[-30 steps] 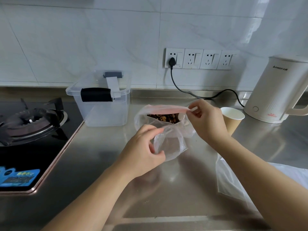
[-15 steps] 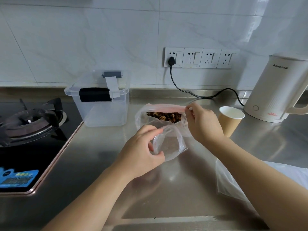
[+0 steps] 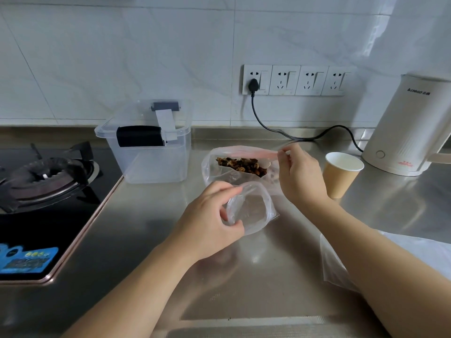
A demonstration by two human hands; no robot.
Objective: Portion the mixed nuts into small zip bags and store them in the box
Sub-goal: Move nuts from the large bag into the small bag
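Note:
A large clear zip bag (image 3: pixel 211 167) stands open on the steel counter, with mixed nuts (image 3: pixel 241 165) inside. My right hand (image 3: pixel 300 178) is at its right rim and pinches the handle of a small white spoon (image 3: pixel 267 164), whose bowl sits among the nuts. In front of it, my left hand (image 3: pixel 207 215) grips the rim of a small clear zip bag (image 3: pixel 253 208) and holds its mouth open; I see nothing inside this bag. The clear storage box (image 3: pixel 151 164) stands at the back left, its lid on with black latches.
A paper cup (image 3: pixel 341 178) stands just right of my right hand, with a white kettle (image 3: pixel 410 128) and its black cord (image 3: pixel 288 135) behind. A gas stove (image 3: pixel 41 178) fills the left side. More clear bags (image 3: pixel 334 269) lie under my right forearm.
My right hand has shifted only slightly with the spoon at the big bag's mouth. My left hand and the small bag have stayed in place.

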